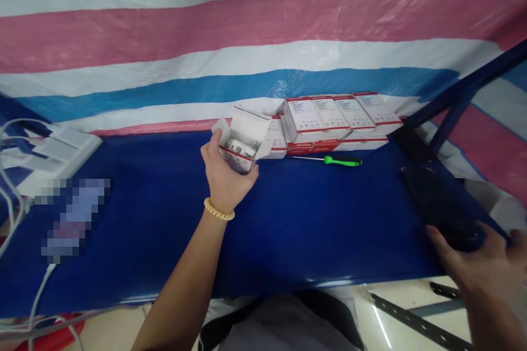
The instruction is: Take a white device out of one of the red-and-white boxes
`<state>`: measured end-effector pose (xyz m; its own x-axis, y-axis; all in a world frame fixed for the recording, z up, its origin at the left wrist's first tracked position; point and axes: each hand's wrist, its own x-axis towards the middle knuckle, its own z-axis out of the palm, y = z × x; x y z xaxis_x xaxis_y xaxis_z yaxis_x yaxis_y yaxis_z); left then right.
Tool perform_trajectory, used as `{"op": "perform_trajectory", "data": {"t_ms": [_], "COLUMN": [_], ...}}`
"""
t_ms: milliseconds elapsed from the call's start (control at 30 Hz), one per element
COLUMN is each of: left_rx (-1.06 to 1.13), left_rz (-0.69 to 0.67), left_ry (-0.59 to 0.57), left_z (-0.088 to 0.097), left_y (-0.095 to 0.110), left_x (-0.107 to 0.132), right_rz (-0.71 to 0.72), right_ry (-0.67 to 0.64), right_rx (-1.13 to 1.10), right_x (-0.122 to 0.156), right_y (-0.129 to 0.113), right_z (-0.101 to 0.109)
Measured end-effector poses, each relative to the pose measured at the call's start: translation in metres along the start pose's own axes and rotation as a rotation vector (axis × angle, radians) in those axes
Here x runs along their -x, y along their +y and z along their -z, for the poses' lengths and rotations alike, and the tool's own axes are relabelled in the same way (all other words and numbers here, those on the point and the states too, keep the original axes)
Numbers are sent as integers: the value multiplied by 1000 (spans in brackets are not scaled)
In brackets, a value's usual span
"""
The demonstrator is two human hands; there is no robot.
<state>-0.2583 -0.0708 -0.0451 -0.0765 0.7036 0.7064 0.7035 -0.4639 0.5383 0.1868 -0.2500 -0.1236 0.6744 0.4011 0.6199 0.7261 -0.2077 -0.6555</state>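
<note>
Above the blue bench top (164, 219), just left of the stacked boxes (337, 120) and screwdriver (341, 161): open carton (242, 140), light thin card, crushable, best pinched low on the side walls, flaps kept clear. Left hand (224, 173) reached forward, fingers wrapped under it, holding firmly. Right hand (486, 263) spread open beside the dark phone (436, 203), gripping nothing

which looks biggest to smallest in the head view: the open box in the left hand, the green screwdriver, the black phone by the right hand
1. black phone, though it lies nearer the camera, so its lead is unsure
2. open box, held in the left hand
3. green screwdriver, long but by far the thinnest
</note>
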Motion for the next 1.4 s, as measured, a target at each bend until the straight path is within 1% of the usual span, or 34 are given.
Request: {"op": "perform_trajectory", "data": {"t_ms": [33,100,167,267,333,367,400,433,467,500,533,600,633,667,700,733,800,833,900,1000,1067,1133,1200,1267,1333,1400], "left_rx": [1,10,15,24,23,12,-9,-37,-69,-99,-121,-138,-138,-134,-131,-130,-141,-150,-176,-224,-257,-281,-301,-310,-273,-191], "left_rz": [5,16,27,7,-49,-88,-132,-176,-216,-251,-282,-328,-346,-362,-373,-382,-391,-389,-375,-361,-381,-420,-468,-512,-519,-481], "left_ry": [-6,-17,-24,-19,-20,-25,-35,-50,-69,-91,-114,-160,-181,-197,-209,-218,-242,-261,-308,-373,-420,-476,-542,-616,-660,-661], "left_z": [0,-1,-2,-1,0,0,0,-1,-2,-3,-4,-7,-8,-9,-9,-9,-8,-7,-3,4,10,15,18,16,7,-8], "left_y": [0,0,0,0,2,3,5,6,8,10,12,16,17,18,19,19,18,17,15,11,13,19,30,43,52,57], "left_x": [0,1,2,2,1,2,2,3,4,6,8,11,13,14,15,15,14,13,9,1,-8,-21,-37,-53,-65,-68], "right_rz": [28,140,234,329,353,361,358,371,400,403,493,615,649,650,629,608,537,476,292,-17,-168,-296,-440,-612,-755,-814], "right_ry": [-28,-118,-182,-166,-132,-101,-93,-42,-80,-230,-299,-550,-622,-634,-645,-716,-927,-1014,-1116,-1200,-1271,-1339,-1366,-1300,-1197,-1130], "right_rx": [66,182,174,135,134,123,101,34,-73,-185,-314,-524,-606,-632,-623,-617,-612,-630,-715,-900,-1043,-1195,-1324,-1424,-1491,-1521], "right_x": [1,3,4,0,-3,-3,-1,4,9,16,24,37,41,43,44,43,41,40,42,51,58,66,73,79,83,86], "right_y": [6,14,20,21,7,-7,-27,-51,-80,-111,-144,-206,-232,-254,-272,-285,-299,-302,-302,-297,-294,-293,-295,-298,-301,-302], "right_z": [0,0,1,3,2,-1,-5,-10,-16,-23,-30,-48,-57,-67,-77,-87,-106,-115,-132,-151,-162,-169,-172,-172,-170,-167]}}
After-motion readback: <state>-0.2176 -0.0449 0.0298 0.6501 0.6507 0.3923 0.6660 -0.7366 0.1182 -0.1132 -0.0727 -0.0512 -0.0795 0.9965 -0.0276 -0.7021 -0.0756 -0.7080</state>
